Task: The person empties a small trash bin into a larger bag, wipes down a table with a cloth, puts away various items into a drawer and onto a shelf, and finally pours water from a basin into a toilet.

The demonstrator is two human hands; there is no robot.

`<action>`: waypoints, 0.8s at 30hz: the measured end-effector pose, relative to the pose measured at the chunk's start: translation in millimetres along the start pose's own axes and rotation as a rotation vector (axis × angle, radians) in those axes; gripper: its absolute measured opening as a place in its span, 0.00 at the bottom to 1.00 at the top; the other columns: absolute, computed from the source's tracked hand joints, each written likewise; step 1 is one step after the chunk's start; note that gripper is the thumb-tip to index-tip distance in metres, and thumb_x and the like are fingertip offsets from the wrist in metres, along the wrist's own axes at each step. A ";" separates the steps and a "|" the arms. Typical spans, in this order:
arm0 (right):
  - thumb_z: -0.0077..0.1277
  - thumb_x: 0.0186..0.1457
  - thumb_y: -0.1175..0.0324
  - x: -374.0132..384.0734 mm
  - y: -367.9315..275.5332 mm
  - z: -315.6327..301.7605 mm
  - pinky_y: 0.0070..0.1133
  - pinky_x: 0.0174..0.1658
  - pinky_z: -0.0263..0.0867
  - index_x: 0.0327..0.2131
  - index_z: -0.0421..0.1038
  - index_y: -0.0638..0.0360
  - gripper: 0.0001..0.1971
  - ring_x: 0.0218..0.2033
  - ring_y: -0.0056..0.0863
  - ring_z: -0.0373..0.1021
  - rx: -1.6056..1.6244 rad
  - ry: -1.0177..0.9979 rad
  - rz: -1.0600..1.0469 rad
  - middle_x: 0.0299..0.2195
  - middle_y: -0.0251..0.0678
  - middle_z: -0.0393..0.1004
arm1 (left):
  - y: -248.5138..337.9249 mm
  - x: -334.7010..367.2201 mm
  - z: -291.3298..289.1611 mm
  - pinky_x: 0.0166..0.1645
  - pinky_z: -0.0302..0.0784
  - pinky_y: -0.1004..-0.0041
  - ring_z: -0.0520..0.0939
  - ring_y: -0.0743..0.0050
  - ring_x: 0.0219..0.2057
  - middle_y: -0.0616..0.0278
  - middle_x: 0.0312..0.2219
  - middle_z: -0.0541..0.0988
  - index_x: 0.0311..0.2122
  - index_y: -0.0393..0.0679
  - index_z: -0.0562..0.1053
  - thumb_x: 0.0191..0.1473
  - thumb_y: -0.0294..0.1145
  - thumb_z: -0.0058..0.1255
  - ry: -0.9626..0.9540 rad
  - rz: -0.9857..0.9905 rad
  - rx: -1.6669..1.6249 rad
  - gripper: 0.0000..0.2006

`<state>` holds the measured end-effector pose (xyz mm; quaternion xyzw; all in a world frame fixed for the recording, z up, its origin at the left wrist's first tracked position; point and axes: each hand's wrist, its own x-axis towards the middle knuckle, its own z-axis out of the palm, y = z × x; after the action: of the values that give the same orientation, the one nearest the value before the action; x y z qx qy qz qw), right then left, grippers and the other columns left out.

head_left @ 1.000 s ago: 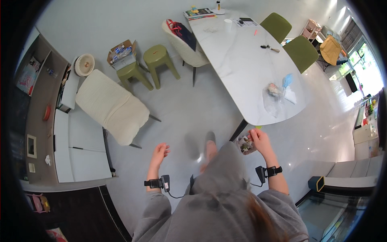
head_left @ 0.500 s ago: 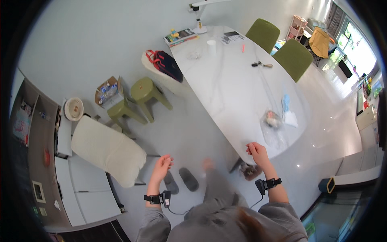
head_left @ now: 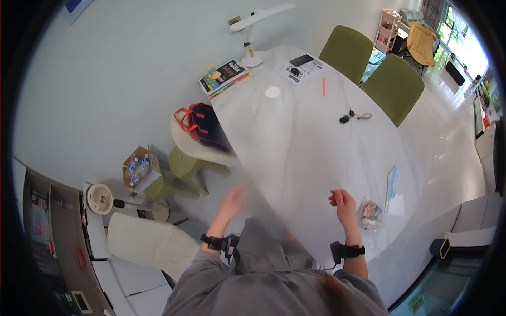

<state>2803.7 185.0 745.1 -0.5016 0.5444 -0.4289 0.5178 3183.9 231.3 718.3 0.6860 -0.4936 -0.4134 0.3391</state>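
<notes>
My left hand (head_left: 231,204) is over the floor, left of the marble-patterned table (head_left: 316,152). Motion smears its fingers, so its state cannot be told. Above the near part of the table is my right hand (head_left: 342,201), its fingers curled in and nothing visible in them. Just right of it lies a clear plastic bag (head_left: 370,215) with something pinkish inside. Beyond that are a light blue face mask (head_left: 393,181) and a white tissue (head_left: 395,205). Both wrists wear black straps with small devices.
Farther along the table are keys (head_left: 354,117), a red pen (head_left: 324,87), a white cup (head_left: 273,97), a phone (head_left: 301,60), books (head_left: 226,76) and a desk lamp (head_left: 251,57). Green chairs (head_left: 395,87) line its right side. Left stand a stool (head_left: 184,163), a bottle box (head_left: 139,168) and a cream-covered chair (head_left: 142,242).
I have moved forward, closer to the table. My left hand has swung toward the table's edge, and my right hand is now farther over the tabletop beside the plastic bag.
</notes>
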 end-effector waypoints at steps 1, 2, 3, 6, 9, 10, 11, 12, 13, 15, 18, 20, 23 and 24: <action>0.40 0.59 0.65 6.1 1.5 0.6 0.15 0.28 0.64 0.33 0.71 0.66 0.13 0.24 0.16 0.67 0.008 0.052 0.021 0.22 0.33 0.73 | 11.3 26.1 -1.3 0.45 0.69 0.73 0.75 0.70 0.41 0.57 0.42 0.74 0.50 0.38 0.64 0.56 0.38 0.46 0.001 0.068 0.102 0.20; 0.40 0.59 0.65 7.5 3.9 0.9 0.14 0.28 0.64 0.34 0.71 0.66 0.13 0.24 0.16 0.67 0.021 0.117 0.053 0.22 0.33 0.72 | 29.6 51.4 -0.4 0.45 0.69 0.73 0.75 0.70 0.41 0.57 0.42 0.74 0.50 0.38 0.64 0.56 0.38 0.46 -0.020 0.072 0.107 0.20; 0.40 0.59 0.65 9.9 1.3 4.4 0.14 0.28 0.64 0.34 0.71 0.66 0.13 0.24 0.16 0.67 0.032 0.132 0.062 0.22 0.33 0.72 | 52.5 75.3 -0.7 0.46 0.69 0.71 0.73 0.66 0.43 0.55 0.44 0.72 0.50 0.37 0.63 0.54 0.39 0.48 -0.025 0.129 0.135 0.22; 0.40 0.60 0.64 20.0 -6.0 20.6 0.13 0.29 0.62 0.34 0.70 0.66 0.14 0.23 0.14 0.65 0.040 0.230 0.063 0.22 0.31 0.71 | 93.6 160.6 -2.5 0.51 0.65 0.65 0.68 0.54 0.50 0.46 0.47 0.68 0.51 0.35 0.61 0.49 0.41 0.53 -0.115 0.264 0.269 0.28; 0.40 0.60 0.63 42.3 -13.3 47.7 0.14 0.28 0.62 0.34 0.70 0.65 0.14 0.23 0.14 0.65 0.062 0.318 0.113 0.22 0.31 0.71 | 89.0 266.3 8.8 0.55 0.59 0.60 0.63 0.47 0.53 0.42 0.49 0.64 0.53 0.34 0.59 0.45 0.42 0.55 0.011 0.467 0.435 0.33; 0.39 0.60 0.63 50.0 -17.3 58.1 0.14 0.28 0.63 0.34 0.70 0.65 0.14 0.23 0.15 0.65 0.064 0.366 0.133 0.22 0.31 0.71 | 90.5 299.6 19.1 0.56 0.57 0.59 0.61 0.45 0.53 0.41 0.50 0.62 0.54 0.34 0.57 0.44 0.43 0.56 -0.023 0.468 0.468 0.36; 0.39 0.60 0.63 66.1 -19.5 71.4 0.14 0.28 0.63 0.34 0.70 0.65 0.14 0.23 0.15 0.65 0.069 0.389 0.130 0.22 0.31 0.71 | 96.2 323.4 29.0 0.56 0.57 0.58 0.62 0.43 0.52 0.41 0.51 0.59 0.55 0.35 0.55 0.42 0.43 0.57 0.052 0.458 0.545 0.38; 0.39 0.60 0.63 81.9 -20.8 85.4 0.14 0.29 0.63 0.34 0.70 0.65 0.14 0.23 0.15 0.65 0.052 0.418 0.157 0.22 0.31 0.71 | 100.5 345.8 35.0 0.56 0.57 0.58 0.62 0.41 0.51 0.41 0.53 0.57 0.56 0.35 0.53 0.41 0.44 0.58 0.129 0.445 0.619 0.40; 0.39 0.60 0.63 84.3 -23.7 96.1 0.15 0.29 0.63 0.34 0.70 0.65 0.14 0.23 0.16 0.65 0.025 0.450 0.206 0.23 0.31 0.71 | 103.0 361.5 40.3 0.56 0.57 0.58 0.62 0.41 0.51 0.41 0.53 0.57 0.56 0.35 0.53 0.41 0.44 0.58 0.097 0.449 0.613 0.40; 0.39 0.60 0.64 112.6 -48.3 127.4 0.15 0.30 0.64 0.34 0.70 0.66 0.14 0.24 0.17 0.66 0.031 0.488 0.220 0.23 0.32 0.71 | 119.7 397.6 45.6 0.54 0.60 0.56 0.64 0.38 0.48 0.42 0.53 0.54 0.58 0.40 0.51 0.39 0.44 0.59 0.106 0.753 0.603 0.43; 0.40 0.59 0.64 159.9 -68.9 164.8 0.16 0.31 0.64 0.34 0.70 0.66 0.14 0.25 0.17 0.67 -0.008 0.438 0.219 0.23 0.33 0.72 | 134.4 434.9 48.8 0.51 0.64 0.56 0.66 0.42 0.48 0.43 0.50 0.60 0.57 0.44 0.53 0.38 0.42 0.59 -0.383 0.504 0.624 0.41; 0.41 0.58 0.64 191.4 -83.7 180.9 0.16 0.31 0.64 0.34 0.70 0.66 0.13 0.25 0.18 0.67 -0.062 0.443 0.236 0.23 0.33 0.72 | 133.6 460.0 42.2 0.50 0.66 0.56 0.67 0.44 0.47 0.44 0.48 0.62 0.56 0.46 0.55 0.37 0.40 0.59 -0.431 0.541 0.610 0.40; 0.42 0.58 0.64 232.5 -83.9 190.0 0.17 0.32 0.65 0.34 0.71 0.65 0.13 0.26 0.19 0.68 -0.120 0.439 0.234 0.23 0.34 0.73 | 118.4 517.9 11.8 0.48 0.66 0.57 0.68 0.48 0.46 0.45 0.43 0.67 0.53 0.47 0.59 0.36 0.35 0.58 -0.163 0.716 0.574 0.35; 0.42 0.57 0.64 241.8 -76.2 186.0 0.18 0.33 0.65 0.34 0.71 0.64 0.12 0.26 0.20 0.69 -0.157 0.462 0.226 0.24 0.35 0.74 | 127.6 536.5 -2.2 0.48 0.66 0.57 0.68 0.46 0.46 0.44 0.43 0.67 0.53 0.46 0.59 0.36 0.35 0.57 -0.098 0.778 0.561 0.35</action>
<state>3005.9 -54.5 770.1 -0.3652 0.7322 -0.4280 0.3839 3227.0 -318.3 706.0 0.4951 -0.8214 -0.1386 0.2469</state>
